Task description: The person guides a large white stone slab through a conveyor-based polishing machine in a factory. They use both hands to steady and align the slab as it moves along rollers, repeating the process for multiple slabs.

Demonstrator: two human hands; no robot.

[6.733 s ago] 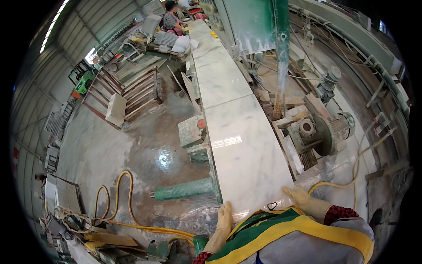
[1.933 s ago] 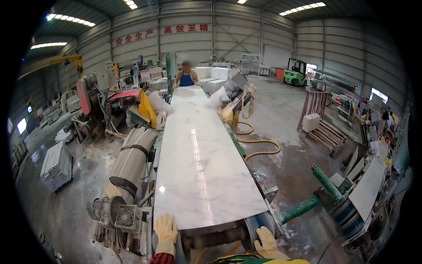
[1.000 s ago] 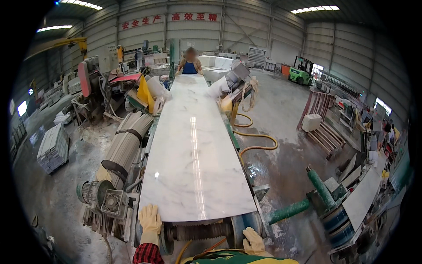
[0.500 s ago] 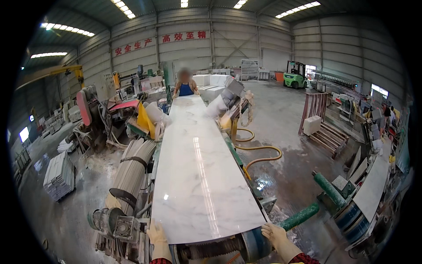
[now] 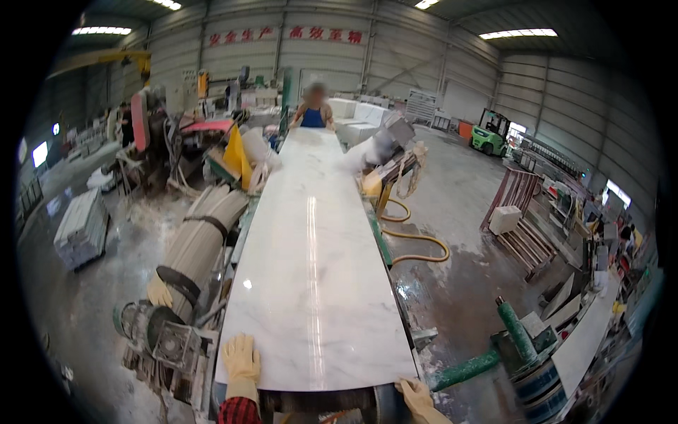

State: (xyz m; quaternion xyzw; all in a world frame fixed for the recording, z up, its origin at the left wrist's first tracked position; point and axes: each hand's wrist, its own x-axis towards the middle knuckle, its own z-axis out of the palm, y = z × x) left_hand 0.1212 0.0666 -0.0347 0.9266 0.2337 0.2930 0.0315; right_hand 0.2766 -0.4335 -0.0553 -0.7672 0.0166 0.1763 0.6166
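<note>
A long, polished white marble slab (image 5: 296,283) with grey veins runs away from me along a machine bed. My left hand (image 5: 241,359), in a cream glove, lies flat on its near left corner with the fingers stretched forward. At the near right corner my right hand (image 5: 417,399), gloved too, holds the slab's edge with its fingers together. Its underside is hidden. Below the near edge the dark machine end shows. A person (image 5: 313,113) in a blue apron stands at the far end, arms reaching down to the slab.
A motor (image 5: 145,326) and a bundle of long strips (image 5: 205,230) flank the bed on the left. Green cylinders (image 5: 466,371) stick out at right, near a yellow hose (image 5: 424,258). Grinding heads (image 5: 395,138) lean over the slab farther off. A green forklift (image 5: 489,133) stands behind.
My left hand has moved from the slab's near edge onto its top face. The right hand stays at the right corner. My view has tilted down and turned.
</note>
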